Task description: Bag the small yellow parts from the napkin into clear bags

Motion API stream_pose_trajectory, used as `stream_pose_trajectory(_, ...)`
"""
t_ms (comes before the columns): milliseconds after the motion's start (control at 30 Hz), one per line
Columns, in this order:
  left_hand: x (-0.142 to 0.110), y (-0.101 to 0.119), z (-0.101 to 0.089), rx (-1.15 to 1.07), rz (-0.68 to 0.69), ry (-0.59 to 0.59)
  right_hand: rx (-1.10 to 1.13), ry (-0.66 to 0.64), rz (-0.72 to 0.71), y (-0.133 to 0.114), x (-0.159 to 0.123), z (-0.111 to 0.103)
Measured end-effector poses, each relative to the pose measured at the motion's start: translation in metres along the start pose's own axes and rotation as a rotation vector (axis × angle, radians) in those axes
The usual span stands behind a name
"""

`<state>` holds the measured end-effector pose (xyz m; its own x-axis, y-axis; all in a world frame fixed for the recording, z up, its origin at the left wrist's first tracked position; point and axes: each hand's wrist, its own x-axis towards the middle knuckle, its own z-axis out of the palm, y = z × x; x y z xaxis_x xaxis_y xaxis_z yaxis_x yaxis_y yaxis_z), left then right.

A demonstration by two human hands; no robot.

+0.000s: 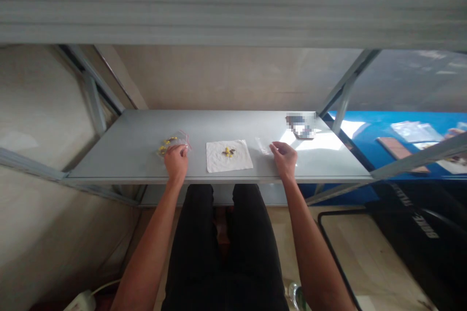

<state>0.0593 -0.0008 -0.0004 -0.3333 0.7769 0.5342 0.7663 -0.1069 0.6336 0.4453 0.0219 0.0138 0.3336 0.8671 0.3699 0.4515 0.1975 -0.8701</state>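
The left hand lies on a clear bag of yellow pieces, its grip unclear; the open right hand sits beside a plastic strip. Between them, on the shelf, a bumped napkin could scatter its loose bits.

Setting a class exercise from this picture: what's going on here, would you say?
A seated person works at a grey metal shelf. Their left hand touches a clear plastic bag holding small yellow pieces. Their right hand lies beside a flat clear plastic sleeve. Between the hands, a white paper towel carries yellow and brown bits.
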Motion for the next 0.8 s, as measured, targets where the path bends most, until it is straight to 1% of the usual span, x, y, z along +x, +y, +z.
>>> stream_pose_trajectory(100,0.0,0.002,-0.007,-0.051,0.009,0.068,-0.073,0.13,-0.087,-0.013,-0.006,-0.002)
stream_pose_trajectory(167,0.001,0.004,-0.012,-0.138,0.041,0.113,-0.141,0.213,-0.173,-0.032,-0.011,0.01)
stream_pose_trajectory(200,0.001,0.006,-0.014,-0.178,0.058,0.127,-0.137,0.199,-0.202,-0.044,-0.015,0.021)
stream_pose_trajectory(233,0.001,0.007,-0.016,-0.211,0.067,0.142,-0.094,0.129,-0.222,-0.059,-0.019,0.035)
stream_pose_trajectory(267,0.001,0.008,-0.017,-0.24,0.072,0.151,-0.046,-0.01,-0.244,-0.074,-0.024,0.053)
stream_pose_trajectory(300,0.001,0.009,-0.018,-0.268,0.076,0.147,0.003,-0.184,-0.246,-0.09,-0.029,0.073)
stream_pose_trajectory(333,0.001,0.01,-0.019,-0.295,0.083,0.132,0.036,-0.338,-0.229,-0.106,-0.034,0.094)
stream_pose_trajectory(367,0.001,0.011,-0.02,-0.317,0.091,0.11,0.052,-0.453,-0.201,-0.119,-0.038,0.115)
stream_pose_trajectory(433,0.0,0.013,-0.021,-0.341,0.106,0.049,0.071,-0.603,-0.12,-0.139,-0.042,0.151)
stream_pose_trajectory(500,0.0,0.015,-0.023,-0.339,0.108,-0.003,0.105,-0.721,-0.03,-0.146,-0.044,0.173)
stream_pose_trajectory(567,0.0,0.017,-0.023,-0.329,0.105,-0.032,0.175,-0.775,0.049,-0.143,-0.045,0.182)
stream_pose_trajectory(633,0.001,0.018,-0.022,-0.334,0.106,-0.054,0.236,-0.792,0.082,-0.136,-0.046,0.182)
stream_pose_trajectory(700,0.001,0.017,-0.02,-0.367,0.094,-0.104,0.262,-0.785,0.058,-0.13,-0.048,0.179)
stream_pose_trajectory(800,0.001,0.014,-0.017,-0.417,0.021,-0.219,0.276,-0.767,-0.041,-0.126,-0.049,0.178)
